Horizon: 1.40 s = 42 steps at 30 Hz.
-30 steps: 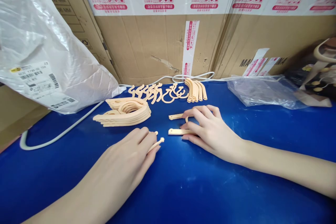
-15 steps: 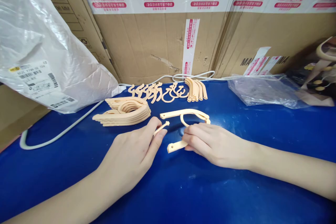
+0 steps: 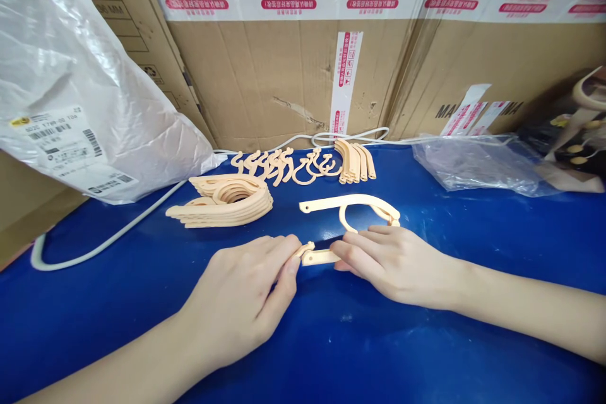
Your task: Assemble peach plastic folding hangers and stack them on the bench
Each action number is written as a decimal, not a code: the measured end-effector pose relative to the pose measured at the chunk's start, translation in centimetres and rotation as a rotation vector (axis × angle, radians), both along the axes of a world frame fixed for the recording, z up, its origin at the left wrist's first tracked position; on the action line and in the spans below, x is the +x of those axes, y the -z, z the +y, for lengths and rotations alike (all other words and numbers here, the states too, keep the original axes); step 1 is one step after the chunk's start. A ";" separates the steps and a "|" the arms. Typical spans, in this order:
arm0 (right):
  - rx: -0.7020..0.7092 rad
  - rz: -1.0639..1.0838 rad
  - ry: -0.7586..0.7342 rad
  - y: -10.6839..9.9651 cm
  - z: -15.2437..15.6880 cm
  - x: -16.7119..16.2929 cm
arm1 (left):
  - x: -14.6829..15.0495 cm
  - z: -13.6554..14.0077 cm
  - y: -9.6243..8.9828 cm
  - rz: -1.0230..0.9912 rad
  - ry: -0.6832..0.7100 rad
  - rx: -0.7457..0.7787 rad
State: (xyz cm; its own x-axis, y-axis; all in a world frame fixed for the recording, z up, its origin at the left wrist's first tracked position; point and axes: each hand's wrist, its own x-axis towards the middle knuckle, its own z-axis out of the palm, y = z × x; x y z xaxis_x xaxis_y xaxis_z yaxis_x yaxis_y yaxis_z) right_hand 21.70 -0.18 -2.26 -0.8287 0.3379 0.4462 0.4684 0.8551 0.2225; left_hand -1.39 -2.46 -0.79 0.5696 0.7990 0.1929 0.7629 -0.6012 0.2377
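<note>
So the thing in hand is a pale cream, slightly peachy two-armed piece [image 3: 348,201], smooth and kind of plasticky, lying out in the middle of the blue bench [image 3: 379,353], well in from the far edge. Its far arm is long and slim, pretty straight at the left end, where there's a little round hole in a squared-off tip, then it bends down at the right to what looks like a joint. A thin curved loop sits inside that bend. The nearer arm has a hole by its tip too, but most of it is under the right hand [image 3: 395,265], which grips it with bent fingers, so I can't tell how it meets the rest. The left hand [image 3: 246,293] is pinching a small knobbed piece [image 3: 308,246] in the same cream colour between thumb and fingers, right up at the tip of that nearer arm; can't tell if the two are actually joined. Toward the far edge of the bench, left of the middle, there's a neat stack of curved frames [image 3: 231,216], same colour. Closer to that edge lie a row of small hooks [image 3: 286,164] and, just right of them, a bunch of bowed bars [image 3: 349,164].
</note>
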 end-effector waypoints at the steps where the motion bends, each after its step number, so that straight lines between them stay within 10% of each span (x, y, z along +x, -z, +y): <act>1: -0.016 0.002 -0.006 0.0 0.0 0.0 | 0.0 -0.1 -0.1 0.000 0.010 0.000; 19: 0.051 0.049 -0.062 0.1 -0.3 0.1 | -0.5 -0.1 -0.9 -0.087 0.146 -0.106; 33: 0.071 0.049 -0.064 0.1 -0.3 0.2 | -0.6 0.5 0.9 0.157 0.245 0.369; 42: 0.002 0.019 -0.052 0.3 -0.1 0.1 | -0.6 1.0 1.4 0.169 0.283 0.404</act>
